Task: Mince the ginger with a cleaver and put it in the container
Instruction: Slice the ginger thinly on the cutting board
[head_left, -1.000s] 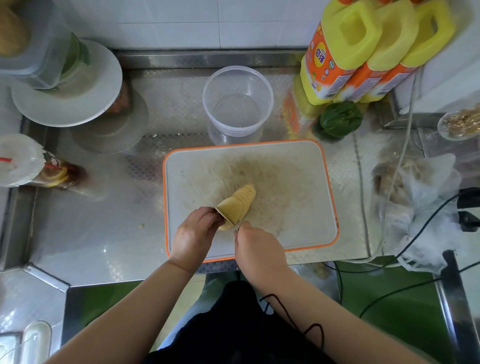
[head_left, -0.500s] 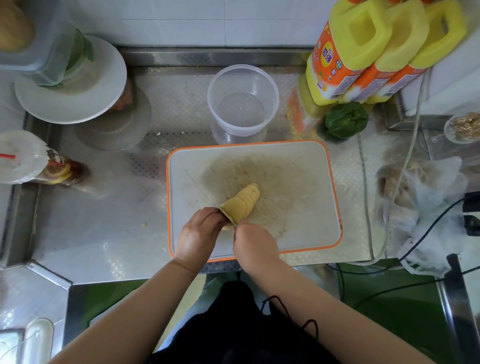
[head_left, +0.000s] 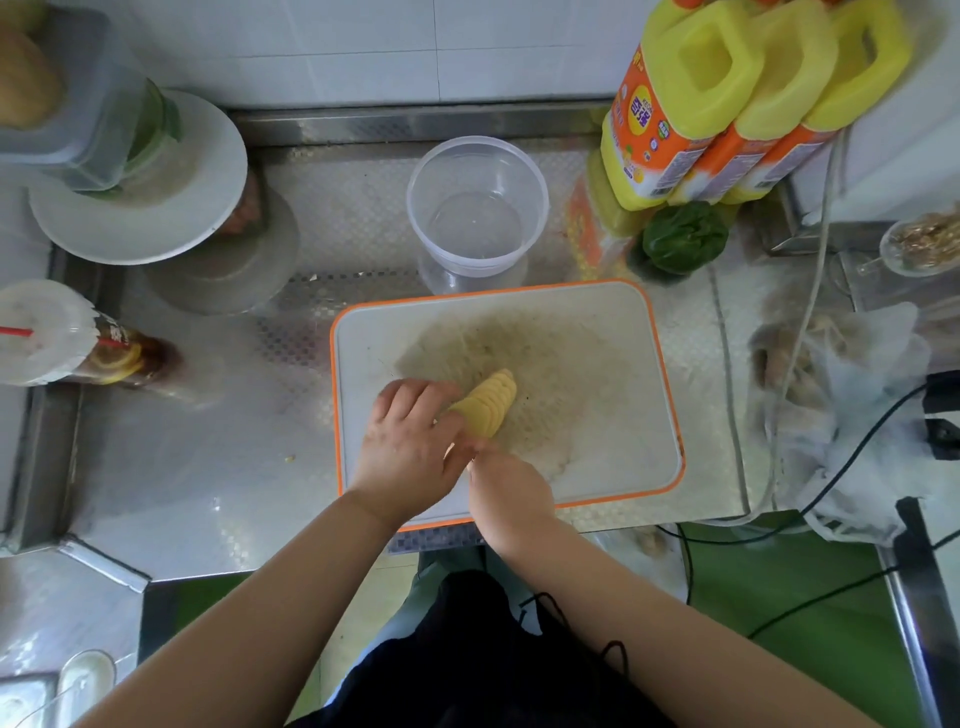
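A fan of yellow ginger slices (head_left: 491, 402) lies mid-left on the white cutting board with an orange rim (head_left: 597, 415). My left hand (head_left: 410, 441) lies over the slices' near-left end, fingers fairly straight and spread. My right hand (head_left: 511, 493) is curled just behind it at the board's near edge, gripping the cleaver's handle. The cleaver is almost wholly hidden under both hands. The clear round container (head_left: 431, 218) stands beyond the board with nothing visible inside.
Yellow oil bottles (head_left: 701, 104) and a green pepper (head_left: 683, 236) stand at the back right. A white plate (head_left: 156, 208) and a lidded drink cup (head_left: 47, 332) are on the left. A plastic bag (head_left: 852, 405) and cables (head_left: 831, 483) crowd the right.
My left hand has slid forward over the ginger's near end and spread its fingers. The cleaver blade, seen edge-on before, is now hidden under it.
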